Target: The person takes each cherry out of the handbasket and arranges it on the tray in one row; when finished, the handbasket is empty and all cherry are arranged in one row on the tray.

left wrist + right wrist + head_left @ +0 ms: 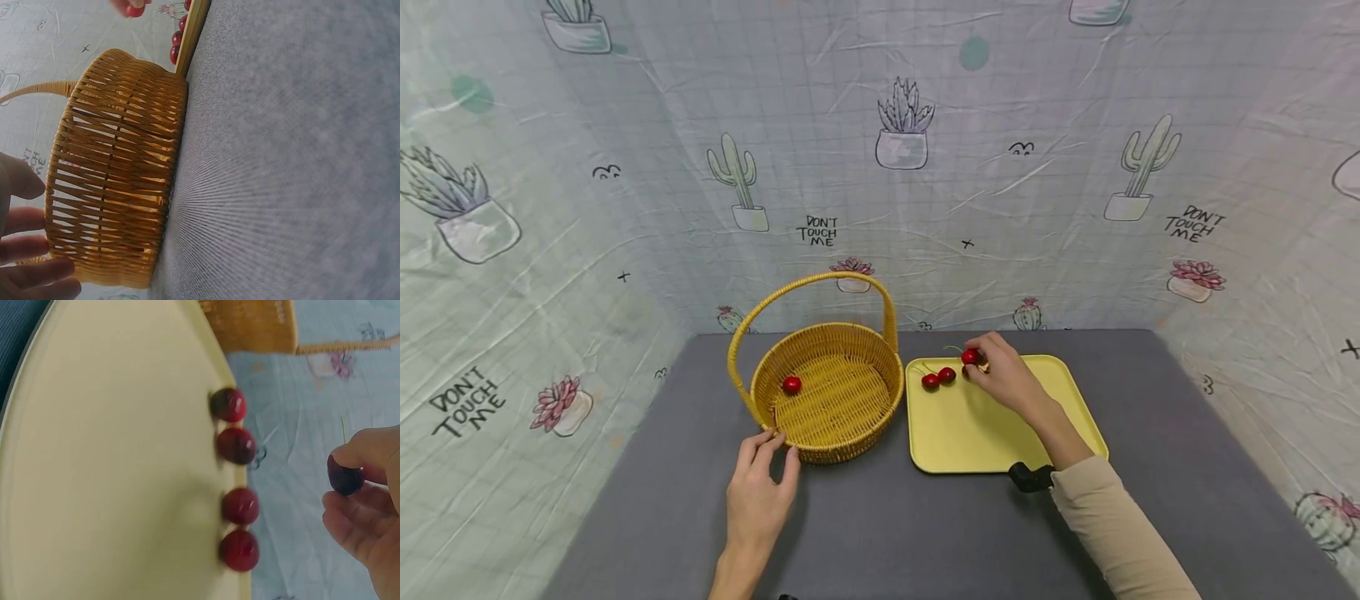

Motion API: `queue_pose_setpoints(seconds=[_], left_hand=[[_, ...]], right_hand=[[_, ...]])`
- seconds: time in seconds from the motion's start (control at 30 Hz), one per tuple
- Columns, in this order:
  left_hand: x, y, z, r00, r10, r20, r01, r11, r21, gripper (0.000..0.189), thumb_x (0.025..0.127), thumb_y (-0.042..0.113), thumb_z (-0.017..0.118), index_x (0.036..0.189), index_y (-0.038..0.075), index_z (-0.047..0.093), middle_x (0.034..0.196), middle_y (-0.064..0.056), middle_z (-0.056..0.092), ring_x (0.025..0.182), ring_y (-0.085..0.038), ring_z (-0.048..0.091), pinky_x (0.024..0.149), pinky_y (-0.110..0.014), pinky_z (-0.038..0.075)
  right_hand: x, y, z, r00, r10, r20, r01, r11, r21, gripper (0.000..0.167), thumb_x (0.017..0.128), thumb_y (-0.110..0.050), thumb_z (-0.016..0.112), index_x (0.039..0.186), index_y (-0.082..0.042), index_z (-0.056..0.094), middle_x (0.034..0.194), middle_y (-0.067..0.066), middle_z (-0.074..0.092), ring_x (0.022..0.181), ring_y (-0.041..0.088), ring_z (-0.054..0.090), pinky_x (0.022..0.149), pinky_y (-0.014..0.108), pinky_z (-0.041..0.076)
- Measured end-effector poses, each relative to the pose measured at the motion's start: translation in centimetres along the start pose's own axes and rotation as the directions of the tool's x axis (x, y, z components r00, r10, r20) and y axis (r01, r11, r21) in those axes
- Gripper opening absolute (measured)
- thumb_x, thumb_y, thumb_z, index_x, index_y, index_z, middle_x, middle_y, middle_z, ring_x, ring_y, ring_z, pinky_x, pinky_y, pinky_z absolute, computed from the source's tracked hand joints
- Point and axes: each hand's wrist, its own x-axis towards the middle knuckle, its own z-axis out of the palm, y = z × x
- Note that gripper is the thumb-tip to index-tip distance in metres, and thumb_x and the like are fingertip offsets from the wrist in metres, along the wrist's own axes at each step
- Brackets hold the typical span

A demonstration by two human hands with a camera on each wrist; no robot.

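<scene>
With thumb and fingers, my right hand (pixel 1006 379) pinches a dark red cherry (pixel 970 357) that has a thin green stem. In the right wrist view this cherry (pixel 345 477) is held up clear of the tray. Under the hand lies a yellow tray (pixel 985 437), with several more cherries (pixel 239 506) lined up along its far edge. My left hand (pixel 758 492) touches the near left rim of a round yellow wicker basket (pixel 842 446) with its fingers fairly straight. Inside the basket, toward the left, sits one cherry (pixel 792 385).
The basket's tall hooped handle (pixel 808 282) arches above it. Basket and tray stand side by side on a grey tabletop (pixel 880 533). Behind them hangs a printed cloth (pixel 970 183), which also encloses the sides. A black wrist strap piece (pixel 1028 477) juts from the right sleeve.
</scene>
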Motion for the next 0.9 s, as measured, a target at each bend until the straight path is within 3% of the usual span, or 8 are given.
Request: queue_pose_setpoints(seconds=[0.47,0.7,0.9], left_hand=[[0.0,-0.1,0.0,1.000,-0.012,0.013,0.012,1.000,-0.013,0.023,0.084,0.005,0.077,0.104,-0.005,0.074,0.109,-0.019,0.066,0.096,-0.034,0.070,0.070,-0.046,0.060],[-0.1,-0.1,-0.1,0.999,-0.021,0.028,0.022,1.000,-0.010,0.024,0.084,0.007,0.077,0.105,-0.005,0.074,0.110,-0.018,0.065,0.097,-0.034,0.070,0.072,-0.046,0.060],[-0.1,0.0,0.0,1.000,-0.009,0.015,0.009,1.000,-0.009,0.023,0.083,0.005,0.077,0.104,-0.005,0.074,0.109,-0.018,0.066,0.096,-0.034,0.070,0.071,-0.046,0.060]], right_hand=[[-1.5,5.3,-0.6,0.990,0.137,-0.014,-0.137,0.990,-0.026,0.039,0.095,-0.010,0.064,0.130,0.006,0.058,0.122,0.023,0.056,0.100,0.034,0.063,0.083,0.048,0.056],[-1.8,6.8,-0.4,0.974,0.226,0.013,-0.225,0.973,-0.046,0.041,0.095,-0.011,0.064,0.130,0.009,0.056,0.124,0.027,0.055,0.099,0.035,0.062,0.081,0.046,0.056],[-1.9,7.9,-0.2,0.967,0.255,0.023,-0.253,0.965,-0.068,0.042,0.094,-0.008,0.066,0.129,0.012,0.056,0.124,0.031,0.056,0.095,0.035,0.063,0.079,0.046,0.056]])
